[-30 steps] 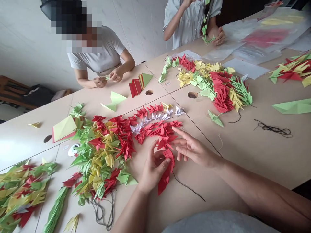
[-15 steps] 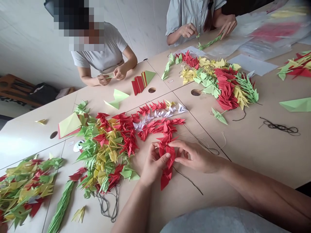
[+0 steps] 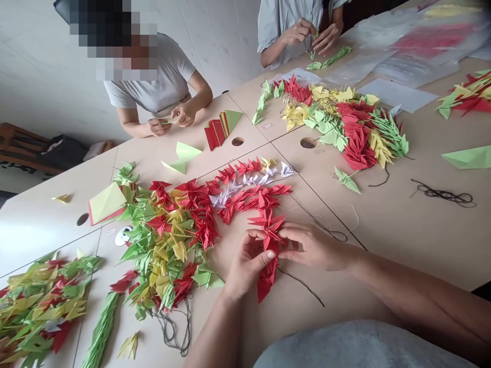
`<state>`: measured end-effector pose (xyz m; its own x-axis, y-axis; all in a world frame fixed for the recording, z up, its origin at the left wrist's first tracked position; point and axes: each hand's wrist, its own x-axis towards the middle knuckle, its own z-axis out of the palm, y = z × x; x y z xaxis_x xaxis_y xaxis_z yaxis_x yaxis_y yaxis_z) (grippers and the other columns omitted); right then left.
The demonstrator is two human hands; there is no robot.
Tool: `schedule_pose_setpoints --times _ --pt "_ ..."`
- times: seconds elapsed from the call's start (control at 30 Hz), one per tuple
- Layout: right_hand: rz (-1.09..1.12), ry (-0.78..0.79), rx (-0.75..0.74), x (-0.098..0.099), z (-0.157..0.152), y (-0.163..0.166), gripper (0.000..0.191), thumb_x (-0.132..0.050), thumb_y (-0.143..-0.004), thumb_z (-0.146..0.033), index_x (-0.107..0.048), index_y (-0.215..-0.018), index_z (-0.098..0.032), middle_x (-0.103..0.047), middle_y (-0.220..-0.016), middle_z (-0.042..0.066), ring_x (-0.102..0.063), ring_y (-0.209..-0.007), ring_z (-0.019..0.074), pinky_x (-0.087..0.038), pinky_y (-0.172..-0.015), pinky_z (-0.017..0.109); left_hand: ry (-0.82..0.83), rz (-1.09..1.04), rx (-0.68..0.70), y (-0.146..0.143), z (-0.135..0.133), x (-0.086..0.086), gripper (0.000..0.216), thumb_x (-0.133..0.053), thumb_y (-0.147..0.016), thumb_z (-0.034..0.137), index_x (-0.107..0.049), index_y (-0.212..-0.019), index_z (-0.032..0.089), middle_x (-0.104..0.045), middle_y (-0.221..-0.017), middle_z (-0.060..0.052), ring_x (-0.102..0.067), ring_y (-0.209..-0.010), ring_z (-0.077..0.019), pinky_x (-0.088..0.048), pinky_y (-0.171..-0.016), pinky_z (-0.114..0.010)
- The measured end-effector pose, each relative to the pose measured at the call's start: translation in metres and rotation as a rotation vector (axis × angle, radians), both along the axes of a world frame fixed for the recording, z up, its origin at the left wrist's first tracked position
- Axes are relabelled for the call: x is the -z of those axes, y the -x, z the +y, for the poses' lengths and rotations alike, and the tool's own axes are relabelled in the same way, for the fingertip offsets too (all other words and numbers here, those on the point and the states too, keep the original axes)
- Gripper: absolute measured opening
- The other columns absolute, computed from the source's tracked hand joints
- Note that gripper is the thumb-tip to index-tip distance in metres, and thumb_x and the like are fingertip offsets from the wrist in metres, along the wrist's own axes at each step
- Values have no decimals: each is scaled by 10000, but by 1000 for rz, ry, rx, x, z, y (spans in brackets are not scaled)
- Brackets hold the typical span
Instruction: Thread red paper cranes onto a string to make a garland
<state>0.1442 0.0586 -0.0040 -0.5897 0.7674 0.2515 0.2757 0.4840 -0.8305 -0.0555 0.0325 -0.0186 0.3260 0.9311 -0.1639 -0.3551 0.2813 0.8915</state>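
Red folded paper cranes [image 3: 270, 231] hang together in a string between my two hands. My left hand [image 3: 249, 263] is closed round them from the left, its thumb laid across the red paper. From the right, the fingertips of my right hand [image 3: 314, 248] pinch the edge of the same cranes. A pointed red piece [image 3: 266, 286] sticks out below my hands. Beside it a dark cord [image 3: 305, 289] trails to the lower right. Further up, the red row [image 3: 274, 190] continues on the table. My fingers hide part of the cranes.
Piles of green, yellow and red cranes [image 3: 164, 245] lie left of my hands; another pile [image 3: 355, 128] is at the upper right. A loose black cord [image 3: 445, 194] lies right. Two people sit opposite, folding paper [image 3: 166, 121]. Round holes [image 3: 308, 143] pierce the table [image 3: 414, 245].
The view has shifted slightly. The cranes between my hands have turned, their points now spread out above my fingers. Across the table, one person's hands have come together, raised off the green strand.
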Motion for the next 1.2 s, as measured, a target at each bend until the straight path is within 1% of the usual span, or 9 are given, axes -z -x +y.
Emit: schedule_pose_setpoints --times 0.1,0.23,0.43,0.53,0.67,0.8,0.9,1.03,1.2 --pt "1 14 -1 -2 -1 1 78 -638 -906 -211 -639 -978 -179 -682 -909 38 -598 -756 132 -481 -689 233 26 -1 19 1 -1 2 269 -780 -778 267 -581 -953 220 -637 -996 -18 -592 -854 -139 -475 -760 -259" --pt "-11 47 -11 -3 -1 0 125 -662 -885 -233 -636 -992 -174 -683 -902 39 -577 -720 127 -471 -622 218 -30 17 -8 1 -1 1 285 -786 -772 278 -597 -980 233 -622 -1024 -15 -575 -961 -164 -460 -866 -288" --pt "-39 59 31 1 -2 1 174 -687 -873 -327 -628 -941 -177 -669 -856 35 -545 -656 117 -451 -589 222 -11 34 13 0 -1 -3 352 -821 -730 292 -589 -988 235 -616 -1008 -10 -573 -908 -156 -461 -819 -273" --pt "-53 66 28 2 -3 1 175 -635 -910 -351 -615 -912 -178 -657 -808 25 -528 -622 109 -434 -575 221 18 40 28 1 -1 -1 384 -829 -722 287 -582 -1012 244 -603 -1024 -5 -564 -919 -151 -455 -822 -264" --pt "-45 22 44 2 -4 1 180 -522 -970 -305 -583 -857 -179 -626 -740 14 -513 -606 108 -411 -573 222 20 27 33 2 -1 1 414 -849 -696 278 -578 -1006 239 -600 -1044 -10 -564 -956 -157 -453 -840 -264" --pt "-45 -7 101 1 -5 1 202 -501 -967 -261 -527 -779 -193 -563 -655 -16 -477 -575 105 -385 -555 220 41 4 53 -1 -2 -3 393 -836 -716 265 -564 -998 229 -636 -1048 -28 -592 -934 -149 -467 -805 -252" --pt "-46 47 143 -2 -4 1 221 -489 -960 -261 -489 -747 -206 -518 -610 -34 -455 -545 104 -381 -536 220 71 7 82 -3 -3 -4 399 -811 -745 231 -534 -1031 240 -652 -1019 -30 -616 -873 -138 -488 -742 -248" --pt "-33 116 193 -2 -3 -1 233 -467 -968 -299 -492 -753 -211 -552 -632 -19 -495 -564 115 -407 -555 230 120 10 101 -3 -5 -4 456 -787 -770 202 -489 -1109 263 -635 -943 -4 -624 -796 -118 -506 -694 -238" --pt "-15 115 211 2 -3 -1 239 -470 -972 -332 -535 -776 -211 -597 -664 3 -526 -585 126 -419 -562 243 114 30 101 -2 -5 -4 462 -781 -780 273 -496 -1144 268 -591 -1116 -32 -596 -758 -99 -522 -624 -220"
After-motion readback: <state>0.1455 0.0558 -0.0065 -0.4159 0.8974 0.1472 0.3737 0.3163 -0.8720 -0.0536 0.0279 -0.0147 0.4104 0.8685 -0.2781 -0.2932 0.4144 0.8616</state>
